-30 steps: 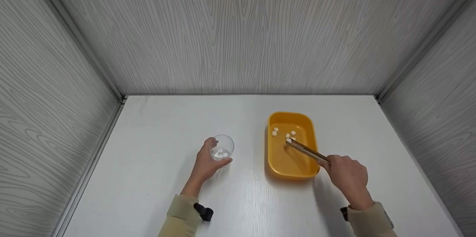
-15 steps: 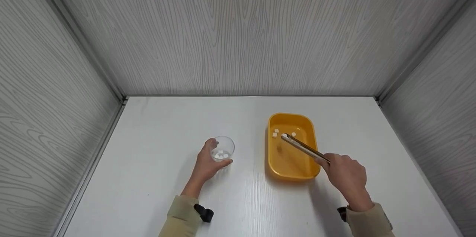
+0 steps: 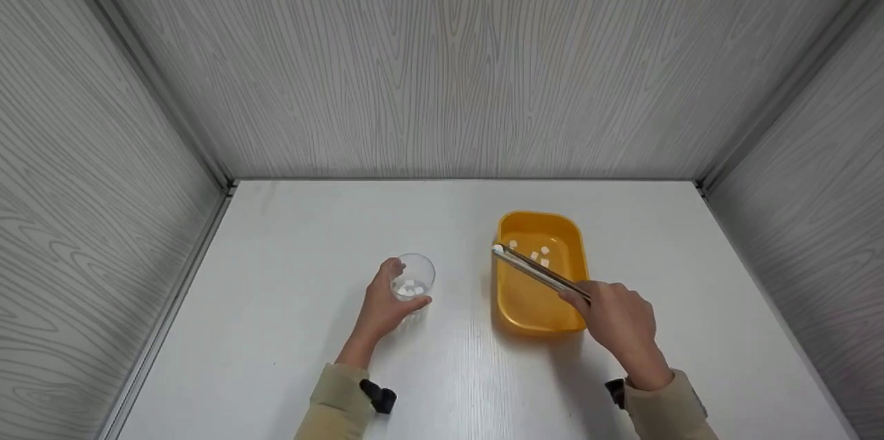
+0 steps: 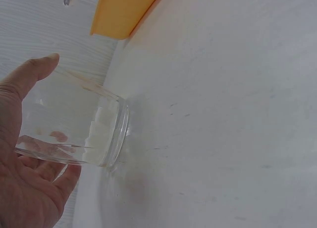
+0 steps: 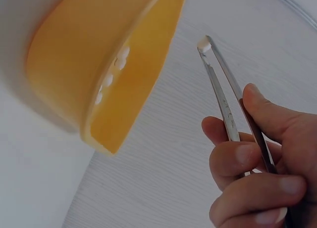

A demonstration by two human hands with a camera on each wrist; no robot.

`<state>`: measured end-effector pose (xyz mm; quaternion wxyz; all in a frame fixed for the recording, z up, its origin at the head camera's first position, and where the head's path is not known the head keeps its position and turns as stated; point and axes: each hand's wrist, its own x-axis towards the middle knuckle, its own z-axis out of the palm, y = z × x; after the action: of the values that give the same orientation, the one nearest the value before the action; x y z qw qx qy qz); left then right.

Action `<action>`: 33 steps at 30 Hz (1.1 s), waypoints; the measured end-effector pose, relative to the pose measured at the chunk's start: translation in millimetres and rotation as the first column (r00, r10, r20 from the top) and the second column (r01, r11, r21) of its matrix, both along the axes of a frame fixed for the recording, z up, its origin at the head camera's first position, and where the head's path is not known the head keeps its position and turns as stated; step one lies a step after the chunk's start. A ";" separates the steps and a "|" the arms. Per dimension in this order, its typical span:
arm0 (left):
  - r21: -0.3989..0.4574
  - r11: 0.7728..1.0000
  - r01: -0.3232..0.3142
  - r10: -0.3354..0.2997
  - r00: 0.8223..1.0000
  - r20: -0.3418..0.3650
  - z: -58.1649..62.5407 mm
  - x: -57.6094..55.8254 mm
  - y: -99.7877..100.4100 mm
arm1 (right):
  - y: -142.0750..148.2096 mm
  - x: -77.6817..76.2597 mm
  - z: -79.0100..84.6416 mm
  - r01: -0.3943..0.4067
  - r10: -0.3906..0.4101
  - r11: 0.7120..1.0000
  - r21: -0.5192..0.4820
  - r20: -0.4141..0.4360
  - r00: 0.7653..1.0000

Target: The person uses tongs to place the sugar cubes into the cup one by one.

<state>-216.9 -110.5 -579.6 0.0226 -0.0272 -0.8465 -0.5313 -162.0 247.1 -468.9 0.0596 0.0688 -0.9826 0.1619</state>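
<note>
My left hand (image 3: 381, 296) grips a clear glass (image 3: 416, 266) standing on the table, thumb on the near side and fingers on the far side. Several small white cubes (image 4: 101, 129) lie in its bottom. A pair of metal tweezers (image 5: 227, 109) is pinched in my right hand (image 3: 617, 319), with one white cube (image 5: 204, 44) caught between the tips. Those tips are raised over the left rim of a yellow tray (image 3: 542, 309), pointing toward the glass. Inside the tray more white cubes (image 3: 544, 251) lie scattered toward the far half, one partly covered by the tweezers.
The white table (image 3: 311, 219) is enclosed by grey wood-grain panels (image 3: 449, 67) at the back and on both sides. A strip of bare tabletop (image 3: 461, 329) separates the glass from the tray.
The tweezers have picked a cube out of the group in the tray and carried it up and left to the tray's rim. My left hand and the glass have stayed put.
</note>
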 end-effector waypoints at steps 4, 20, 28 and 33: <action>-0.005 1.000 -0.005 0.005 1.000 0.003 0.1 -0.1 0.1 | -13.4 -0.1 0.9 -0.033 0.033 0.999 -0.002 -0.025 0.999; 0.001 1.000 -0.005 0.005 1.000 -0.001 -0.2 -1.0 0.6 | -67.7 -1.9 -0.5 -0.162 0.164 0.986 0.027 -0.135 0.977; 0.026 1.000 -0.004 0.004 1.000 0.004 -0.2 -1.0 1.7 | -82.3 -3.5 -4.1 -0.180 0.188 0.982 0.061 -0.164 0.968; 0.023 1.000 -0.008 0.008 1.000 0.011 -0.8 -1.3 1.6 | -87.0 -5.3 -7.5 -0.194 0.203 0.979 0.069 -0.163 0.966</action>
<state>-218.2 -108.9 -580.4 0.0205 -0.0206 -0.8404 -0.5411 -167.4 160.1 -476.5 0.1243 0.1818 -0.9661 0.1348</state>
